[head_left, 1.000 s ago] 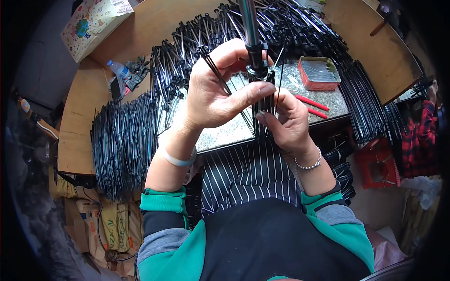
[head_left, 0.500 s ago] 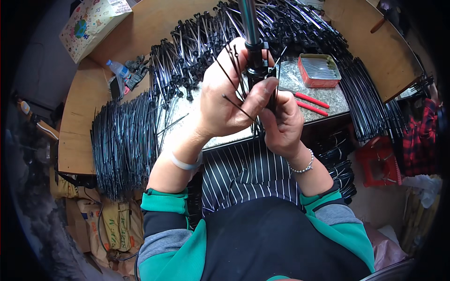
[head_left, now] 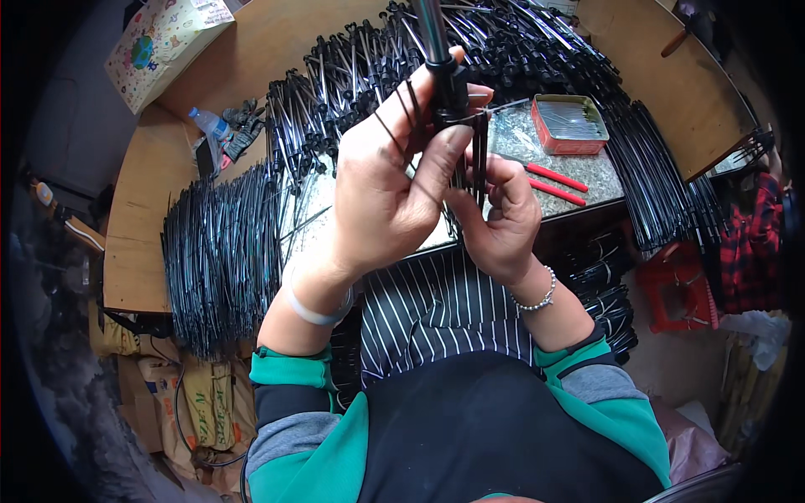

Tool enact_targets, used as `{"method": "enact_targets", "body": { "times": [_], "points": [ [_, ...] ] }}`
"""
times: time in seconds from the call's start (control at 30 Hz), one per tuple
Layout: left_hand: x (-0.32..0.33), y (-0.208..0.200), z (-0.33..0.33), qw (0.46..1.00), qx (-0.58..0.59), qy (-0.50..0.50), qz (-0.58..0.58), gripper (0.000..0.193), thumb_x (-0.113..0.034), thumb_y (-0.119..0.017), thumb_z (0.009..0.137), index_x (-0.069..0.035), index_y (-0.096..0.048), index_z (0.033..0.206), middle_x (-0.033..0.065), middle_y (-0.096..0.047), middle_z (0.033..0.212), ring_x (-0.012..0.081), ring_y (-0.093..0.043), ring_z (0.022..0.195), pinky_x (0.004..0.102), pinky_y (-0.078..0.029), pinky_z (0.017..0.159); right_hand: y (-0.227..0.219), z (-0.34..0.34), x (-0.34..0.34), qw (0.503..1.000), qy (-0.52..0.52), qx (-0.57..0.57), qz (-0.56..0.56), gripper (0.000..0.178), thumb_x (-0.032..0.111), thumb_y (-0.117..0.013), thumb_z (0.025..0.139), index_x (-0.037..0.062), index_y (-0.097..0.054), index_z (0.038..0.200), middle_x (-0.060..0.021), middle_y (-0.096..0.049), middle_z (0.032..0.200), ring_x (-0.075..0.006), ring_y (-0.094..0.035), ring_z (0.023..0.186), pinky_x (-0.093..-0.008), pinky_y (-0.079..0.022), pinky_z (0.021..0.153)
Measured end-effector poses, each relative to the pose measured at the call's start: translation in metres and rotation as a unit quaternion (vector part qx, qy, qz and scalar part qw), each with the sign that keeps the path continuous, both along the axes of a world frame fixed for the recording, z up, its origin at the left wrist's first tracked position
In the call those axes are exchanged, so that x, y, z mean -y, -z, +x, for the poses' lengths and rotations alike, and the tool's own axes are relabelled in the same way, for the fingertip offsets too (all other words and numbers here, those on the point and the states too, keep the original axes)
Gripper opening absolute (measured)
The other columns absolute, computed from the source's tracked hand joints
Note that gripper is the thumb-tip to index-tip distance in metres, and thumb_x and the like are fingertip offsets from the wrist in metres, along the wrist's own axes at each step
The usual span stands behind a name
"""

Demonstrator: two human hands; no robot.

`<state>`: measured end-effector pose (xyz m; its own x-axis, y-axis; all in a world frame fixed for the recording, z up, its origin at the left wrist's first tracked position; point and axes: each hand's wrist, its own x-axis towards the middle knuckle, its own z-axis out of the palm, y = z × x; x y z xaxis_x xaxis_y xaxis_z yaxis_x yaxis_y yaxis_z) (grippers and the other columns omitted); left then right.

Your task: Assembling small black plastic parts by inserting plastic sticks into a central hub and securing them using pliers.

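My left hand (head_left: 377, 189) is wrapped round a black plastic runner (head_left: 451, 88) on a silvery umbrella shaft (head_left: 430, 32), which rises toward the top of the view. Its thumb presses at the runner's lower end. Several thin black ribs stick out between that hand's fingers, and others (head_left: 480, 159) hang below the runner. Just under it, my right hand (head_left: 506, 220) is closed, with thumb and curled fingers pinching the hanging ribs; their lower ends are partly hidden. A thin wire (head_left: 510, 106) points out to the right from the runner.
A red tin (head_left: 570, 144) of thin metal wires stands on the speckled worktop, near red-handled pliers (head_left: 558, 186). Shafts with black fittings (head_left: 352, 75) are heaped behind. Black rib bundles lie left (head_left: 214, 251) and right (head_left: 654, 193). A bottle (head_left: 210, 123) stands back left.
The left hand with the shaft and runner has shifted left and slightly lower. The right hand has stayed nearly in place. The ribs below the runner now show more, and the wire sticks out rightward.
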<state>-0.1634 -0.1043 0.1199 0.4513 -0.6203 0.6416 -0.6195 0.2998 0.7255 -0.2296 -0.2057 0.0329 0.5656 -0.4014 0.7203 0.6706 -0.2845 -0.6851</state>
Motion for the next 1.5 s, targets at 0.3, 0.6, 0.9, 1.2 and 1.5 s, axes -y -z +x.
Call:
{"method": "enact_targets", "body": {
  "times": [0.3,0.6,0.9,1.2,1.5],
  "points": [
    [0.006,0.01,-0.006,0.994,-0.071,0.023,-0.078,0.042,-0.008,-0.039,0.093,0.004,-0.028,0.132,0.0146,-0.053,0.108,0.0233,-0.055,0.104,0.0329,-0.045,0.089,0.011,0.002,0.005,0.984,-0.145,0.001,0.1,0.019,0.005,-0.057,0.085,-0.0024,-0.051,0.101,-0.0137,-0.059,0.104,-0.0139,-0.059,0.092,-0.0262,-0.046,0.081],
    [0.014,0.018,-0.022,0.987,-0.135,-0.018,-0.091,0.114,-0.073,-0.06,0.056,0.003,-0.025,0.133,0.0096,-0.049,0.111,0.0177,-0.052,0.101,0.0335,-0.042,0.09,0.01,0.001,0.001,0.999,-0.01,-0.017,0.031,0.014,0.005,-0.059,0.083,-0.0034,-0.054,0.094,-0.0109,-0.064,0.087,-0.0126,-0.063,0.073,-0.0233,-0.049,0.065],
    [0.016,0.021,-0.022,0.986,-0.103,-0.012,-0.129,0.052,-0.015,-0.055,0.087,0.003,-0.031,0.13,0.0088,-0.05,0.105,0.0143,-0.052,0.095,0.0271,-0.042,0.085,0.003,-0.005,-0.004,0.999,-0.007,-0.049,0.024,0.013,0.004,-0.058,0.084,-0.0037,-0.054,0.093,-0.013,-0.062,0.092,-0.0153,-0.063,0.079,-0.0249,-0.05,0.068],
    [0.009,0.025,-0.008,0.982,-0.116,0.04,-0.146,0.036,-0.007,-0.044,0.091,0.003,-0.033,0.124,0.0046,-0.047,0.095,0.0077,-0.049,0.082,0.0196,-0.043,0.075,0.015,-0.002,0.002,0.993,0.024,0.099,-0.061,0.026,0.015,-0.058,0.085,-0.0019,-0.045,0.101,-0.0228,-0.054,0.107,-0.0277,-0.056,0.092,-0.0343,-0.047,0.079],
    [0.009,0.035,-0.006,0.981,-0.025,-0.048,-0.184,0.053,-0.018,-0.049,0.09,0.001,-0.02,0.13,0.0062,-0.046,0.083,0.0095,-0.047,0.057,0.0237,-0.044,0.053,0.062,0.01,-0.002,0.983,-0.145,-0.109,0.02,0.048,0.043,-0.045,0.09,-0.0022,-0.051,0.104,-0.0123,-0.057,0.083,-0.0193,-0.057,0.074,-0.0289,-0.045,0.069]
  ]
}}
